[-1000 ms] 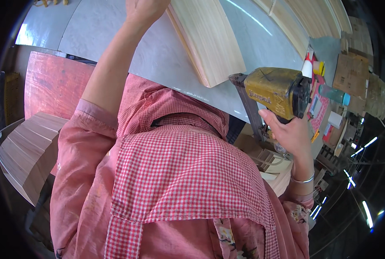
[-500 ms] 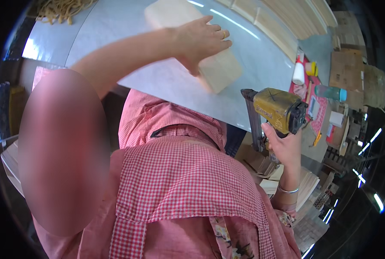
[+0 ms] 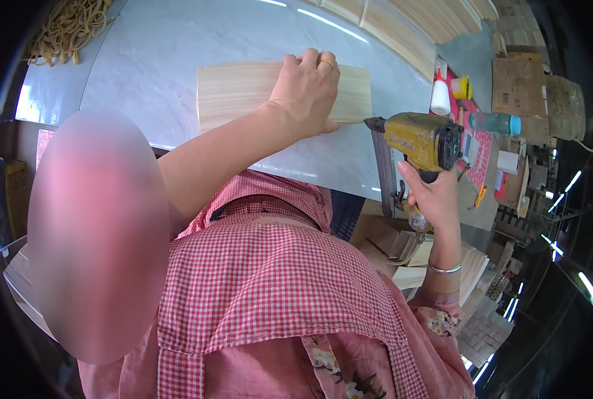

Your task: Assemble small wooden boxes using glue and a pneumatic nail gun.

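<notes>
At the upper centre, your left hand point(image 3: 307, 93) closes its grip across a pale wooden board point(image 3: 233, 86) on the grey surface point(image 3: 143, 73), thumb at the lower edge. Right of centre, your right hand point(image 3: 435, 199) grasps a yellow nail gun point(image 3: 413, 135), nose at the board's lower right corner; whether they touch is unclear.
</notes>
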`<state>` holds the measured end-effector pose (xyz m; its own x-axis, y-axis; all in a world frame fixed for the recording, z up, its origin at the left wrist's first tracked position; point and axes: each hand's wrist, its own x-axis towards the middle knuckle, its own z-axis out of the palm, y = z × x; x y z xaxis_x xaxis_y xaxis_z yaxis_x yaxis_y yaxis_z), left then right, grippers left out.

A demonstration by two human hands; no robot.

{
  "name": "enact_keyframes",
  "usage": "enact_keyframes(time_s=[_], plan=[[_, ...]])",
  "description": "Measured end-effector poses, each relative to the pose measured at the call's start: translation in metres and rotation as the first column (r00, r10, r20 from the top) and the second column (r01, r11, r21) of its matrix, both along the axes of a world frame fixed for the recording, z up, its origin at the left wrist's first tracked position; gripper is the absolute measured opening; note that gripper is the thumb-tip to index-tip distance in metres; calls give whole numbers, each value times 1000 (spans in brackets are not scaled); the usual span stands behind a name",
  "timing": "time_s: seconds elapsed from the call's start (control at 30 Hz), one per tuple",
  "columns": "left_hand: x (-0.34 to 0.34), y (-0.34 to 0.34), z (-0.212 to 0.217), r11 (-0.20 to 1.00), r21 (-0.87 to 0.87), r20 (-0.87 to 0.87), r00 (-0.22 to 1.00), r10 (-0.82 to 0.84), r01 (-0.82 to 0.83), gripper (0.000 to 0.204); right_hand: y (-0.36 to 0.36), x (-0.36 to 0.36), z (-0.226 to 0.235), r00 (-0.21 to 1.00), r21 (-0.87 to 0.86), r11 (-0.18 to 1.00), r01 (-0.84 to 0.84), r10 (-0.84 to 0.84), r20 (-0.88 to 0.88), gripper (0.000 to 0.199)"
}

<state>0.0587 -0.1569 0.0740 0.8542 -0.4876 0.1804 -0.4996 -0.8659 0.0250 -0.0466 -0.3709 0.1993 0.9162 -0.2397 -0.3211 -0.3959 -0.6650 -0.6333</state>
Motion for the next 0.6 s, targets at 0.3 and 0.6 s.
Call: enact_keyframes(time_s=[0.3,0.6], plan=[[-2,2,4,1000,0,-49,999,9,-9,91,0,2,0,998,55,998,40,-37,-60,17],[-16,77,-12,986,-159,242,970,-15,55,75,11,-9,1,996,-21,998,-58,59,65,19]])
